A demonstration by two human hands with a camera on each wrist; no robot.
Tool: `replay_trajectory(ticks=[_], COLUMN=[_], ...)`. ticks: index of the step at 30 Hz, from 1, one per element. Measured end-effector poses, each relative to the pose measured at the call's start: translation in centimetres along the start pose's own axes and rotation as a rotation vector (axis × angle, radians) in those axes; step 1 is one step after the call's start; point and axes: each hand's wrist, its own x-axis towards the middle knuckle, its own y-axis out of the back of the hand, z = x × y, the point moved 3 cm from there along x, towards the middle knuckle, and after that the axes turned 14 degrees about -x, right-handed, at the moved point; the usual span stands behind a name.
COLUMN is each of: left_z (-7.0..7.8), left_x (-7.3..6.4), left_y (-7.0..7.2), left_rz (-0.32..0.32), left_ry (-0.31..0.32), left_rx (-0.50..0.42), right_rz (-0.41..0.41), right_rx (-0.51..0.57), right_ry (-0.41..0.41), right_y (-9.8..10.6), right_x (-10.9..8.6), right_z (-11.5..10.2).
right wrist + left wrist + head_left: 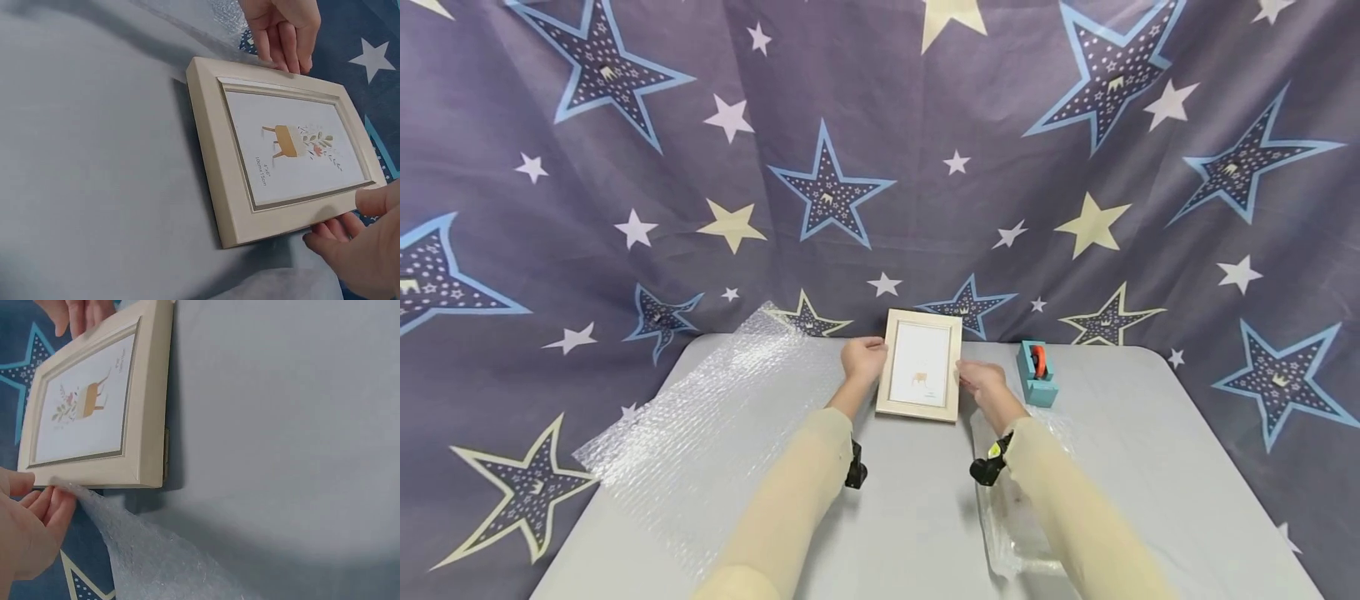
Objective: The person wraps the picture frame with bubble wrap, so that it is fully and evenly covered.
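A pale wooden picture frame (919, 362) stands tilted near the table's far edge, its front facing me. Behind its pane is a white sheet with a drawing of an orange-brown stool and plants, clearest in the right wrist view (300, 144). My left hand (862, 358) holds the frame's left side, thumb at the front edge and fingers curled behind. On the opposite side my right hand (981, 379) grips the edge likewise, thumb at the front in the right wrist view. A corner of bubble wrap (144, 550) reaches my left fingertips in the left wrist view.
A large bubble wrap sheet (700, 442) spreads over the table's left part. A teal tape dispenser (1037, 375) with an orange-red roll stands right of my right hand. Beneath my right forearm lies a flat clear-wrapped packet (1011, 533), partly hidden. A star-patterned curtain (917, 208) hangs behind the table.
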Motion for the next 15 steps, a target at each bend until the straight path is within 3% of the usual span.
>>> replay_trajectory(ticks=[2, 8, 15], left_z=[0.1, 0.0, 0.2], left_x=[-0.1, -0.7, -0.7], left_y=[0.0, 0.0, 0.1], left_rz=[0.012, 0.013, -0.006], left_ry=[-0.014, -0.066, -0.064], left_rx=[-0.048, -0.170, -0.245], right_rz=[-0.006, 0.090, 0.190], right_rx=[0.023, 0.017, 0.004], right_ry=[0.005, 0.011, 0.013], right_y=[0.3, 0.7, 1.4], right_x=[-1.2, -0.8, -0.9], right_z=[-0.4, 0.4, 0.1])
